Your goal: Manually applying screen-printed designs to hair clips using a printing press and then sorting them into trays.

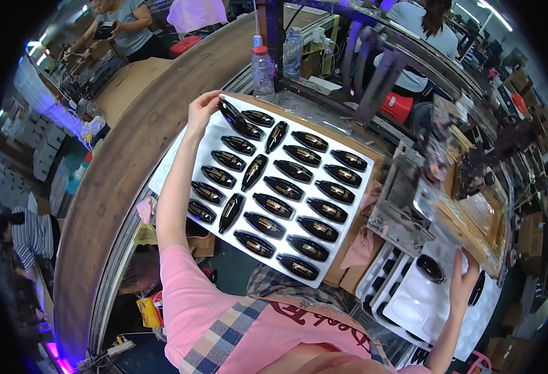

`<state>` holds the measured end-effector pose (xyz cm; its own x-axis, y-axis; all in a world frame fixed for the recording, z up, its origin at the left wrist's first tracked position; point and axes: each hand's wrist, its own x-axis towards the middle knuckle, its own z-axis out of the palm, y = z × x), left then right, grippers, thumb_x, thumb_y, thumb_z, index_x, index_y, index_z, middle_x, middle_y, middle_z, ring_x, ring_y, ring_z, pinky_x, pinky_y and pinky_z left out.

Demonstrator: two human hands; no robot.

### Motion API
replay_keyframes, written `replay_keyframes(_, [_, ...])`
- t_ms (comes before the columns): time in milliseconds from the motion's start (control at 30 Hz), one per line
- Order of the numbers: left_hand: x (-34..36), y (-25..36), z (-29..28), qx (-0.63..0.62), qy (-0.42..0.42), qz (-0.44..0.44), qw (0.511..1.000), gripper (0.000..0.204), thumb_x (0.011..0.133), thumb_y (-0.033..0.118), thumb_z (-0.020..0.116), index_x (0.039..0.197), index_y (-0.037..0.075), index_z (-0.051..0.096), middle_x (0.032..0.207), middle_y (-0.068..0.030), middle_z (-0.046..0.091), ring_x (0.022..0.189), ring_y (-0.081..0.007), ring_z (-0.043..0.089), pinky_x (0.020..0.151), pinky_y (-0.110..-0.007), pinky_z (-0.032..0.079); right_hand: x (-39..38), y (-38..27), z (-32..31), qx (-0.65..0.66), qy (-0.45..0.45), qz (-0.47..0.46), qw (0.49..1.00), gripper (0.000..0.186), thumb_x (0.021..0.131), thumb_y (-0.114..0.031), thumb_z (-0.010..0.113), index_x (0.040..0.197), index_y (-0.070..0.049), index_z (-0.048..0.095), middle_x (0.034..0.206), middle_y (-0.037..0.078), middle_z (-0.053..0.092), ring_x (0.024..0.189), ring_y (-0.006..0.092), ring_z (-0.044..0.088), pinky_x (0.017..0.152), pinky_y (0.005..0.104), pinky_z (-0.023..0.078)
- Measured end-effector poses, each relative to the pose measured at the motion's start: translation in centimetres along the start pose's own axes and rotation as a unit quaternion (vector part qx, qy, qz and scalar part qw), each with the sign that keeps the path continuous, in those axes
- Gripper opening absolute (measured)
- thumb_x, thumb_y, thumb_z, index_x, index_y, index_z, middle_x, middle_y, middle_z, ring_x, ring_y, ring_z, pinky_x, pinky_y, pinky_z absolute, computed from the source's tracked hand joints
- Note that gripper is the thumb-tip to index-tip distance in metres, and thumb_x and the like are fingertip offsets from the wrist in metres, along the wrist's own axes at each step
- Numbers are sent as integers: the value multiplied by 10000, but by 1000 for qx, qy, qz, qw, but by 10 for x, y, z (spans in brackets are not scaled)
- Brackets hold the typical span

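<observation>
My left hand (204, 113) is at the far left corner of a white tray (171, 159), its fingers closed on the end of a glossy black oval shell (240, 119) with gold printing. That shell lies tilted beside others of its kind. Rows of similar black shells (294, 171) fill the tray, several of them turned crosswise. On the right, my right hand (464, 279) hovers by the lower edge of a wooden-framed screen (473, 215), thumb and fingers apart. Close to it are a black shell (431, 268) on a second white tray (411, 308) and another dark shell (476, 290).
A curved brown conveyor belt (124, 124) runs along the left. Behind the tray stand a red-capped clear bottle (262, 71) and a metal machine frame (373, 81). A metal fixture (401, 193) is between the trays. Other people work at the far left, left and far right.
</observation>
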<state>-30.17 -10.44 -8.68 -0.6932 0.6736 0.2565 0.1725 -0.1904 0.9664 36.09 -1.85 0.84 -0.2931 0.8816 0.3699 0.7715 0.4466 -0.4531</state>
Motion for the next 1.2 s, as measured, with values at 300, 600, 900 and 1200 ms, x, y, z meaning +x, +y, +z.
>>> replay_keyframes(300, [77,-76,-39,-53,134,-45,989,234,829,24,468,1041,-11,563,948,-104,603,864,-162,576,758,-263,473,-29,23,-27,68,108,72,989,240,860,-85,486,1043,69,503,997,143,563,934,192,527,835,291,383])
replay_keyframes(600, [88,-127,-54,423,129,25,897,270,797,243,524,1000,91,617,930,-117,627,870,-214,603,756,-302,448,-47,34,-56,12,127,101,987,243,865,-60,467,1079,46,513,1131,142,518,1021,189,514,878,277,386])
replay_keyframes(900, [99,-131,-58,458,104,48,882,413,771,24,400,1179,1,466,1148,-170,519,1085,-274,486,917,-341,362,-6,103,-88,80,200,177,960,287,872,-217,486,1042,6,546,998,92,583,843,168,602,662,245,465])
replay_keyframes(1200, [-50,58,163,273,-159,178,932,229,874,117,443,1040,1,550,1028,-117,575,987,-210,528,865,-299,380,71,235,-77,-255,111,179,944,517,771,-471,518,1093,-68,551,1103,192,518,1010,338,509,842,383,412])
